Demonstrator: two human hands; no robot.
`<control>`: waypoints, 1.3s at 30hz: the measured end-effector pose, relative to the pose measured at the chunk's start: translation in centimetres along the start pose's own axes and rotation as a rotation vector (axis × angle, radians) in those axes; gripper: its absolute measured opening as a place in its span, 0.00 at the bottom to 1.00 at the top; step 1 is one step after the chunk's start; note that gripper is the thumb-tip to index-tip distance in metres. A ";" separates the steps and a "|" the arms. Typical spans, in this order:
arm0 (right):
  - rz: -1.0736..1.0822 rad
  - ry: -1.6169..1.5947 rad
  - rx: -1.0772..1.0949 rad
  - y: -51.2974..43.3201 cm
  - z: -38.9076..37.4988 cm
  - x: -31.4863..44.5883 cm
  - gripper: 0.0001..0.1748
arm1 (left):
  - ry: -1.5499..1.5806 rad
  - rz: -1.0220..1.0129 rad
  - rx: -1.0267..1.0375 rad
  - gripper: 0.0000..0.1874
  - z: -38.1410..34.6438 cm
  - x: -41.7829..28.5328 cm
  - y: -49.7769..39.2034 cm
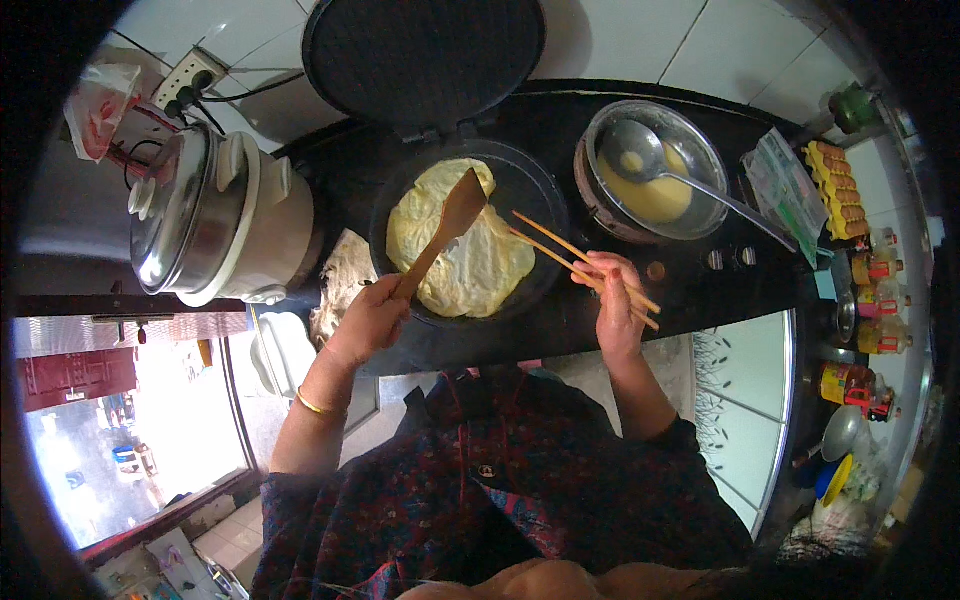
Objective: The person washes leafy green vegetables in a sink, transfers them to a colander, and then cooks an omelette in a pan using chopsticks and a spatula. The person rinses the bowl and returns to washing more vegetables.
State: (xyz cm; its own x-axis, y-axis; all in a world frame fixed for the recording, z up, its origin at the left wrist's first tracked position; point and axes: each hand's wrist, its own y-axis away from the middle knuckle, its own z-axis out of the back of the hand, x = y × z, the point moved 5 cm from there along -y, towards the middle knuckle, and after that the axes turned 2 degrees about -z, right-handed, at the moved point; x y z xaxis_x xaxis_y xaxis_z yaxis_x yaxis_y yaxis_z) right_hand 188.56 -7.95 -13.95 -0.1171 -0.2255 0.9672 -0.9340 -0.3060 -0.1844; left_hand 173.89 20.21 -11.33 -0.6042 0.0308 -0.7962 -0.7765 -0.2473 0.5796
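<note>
My left hand (371, 319) grips the handle of a wooden spatula (457, 210), whose flat blade lies over a pale yellow, wrinkled pancake (480, 270). The pancake rests in the round dark pan of an electric griddle (551, 187), with its ridged lid (424, 60) raised behind. To the right, my right hand (616, 300) holds a pair of wooden chopsticks (562, 255), their tips apart near the pancake's right edge. Beyond that hand, a metal bowl (712, 150) contains yellow batter (652, 196) and a metal ladle (637, 150).
A lidded electric cooker (277, 225) stands left of the griddle, beside a crumpled cloth (345, 277). A power strip (187, 79) with plugs is on the wall. At the right are a yellow tray of eggs (836, 191) and several bottles (881, 300).
</note>
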 end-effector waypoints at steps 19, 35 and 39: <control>-0.241 -0.344 -0.209 -1.9 -0.1 -5.3 0.13 | 0.082 0.063 0.034 0.21 0.0 2.2 2.2; -0.002 0.073 -0.096 -2.9 1.1 -2.4 0.13 | 0.083 -0.027 0.148 0.15 -3.4 -0.2 -1.2; 0.067 0.174 -0.049 -2.8 0.9 -1.1 0.13 | 0.088 -0.058 0.111 0.15 -2.8 -0.4 -0.3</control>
State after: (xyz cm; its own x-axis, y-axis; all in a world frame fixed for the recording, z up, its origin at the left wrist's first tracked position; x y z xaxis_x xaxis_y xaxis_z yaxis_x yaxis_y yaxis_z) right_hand 191.62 -7.72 -14.68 -0.2323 -0.0795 0.9694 -0.9368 -0.2497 -0.2449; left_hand 174.89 17.58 -11.63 -0.5439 -0.0438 -0.8380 -0.8274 -0.1390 0.5442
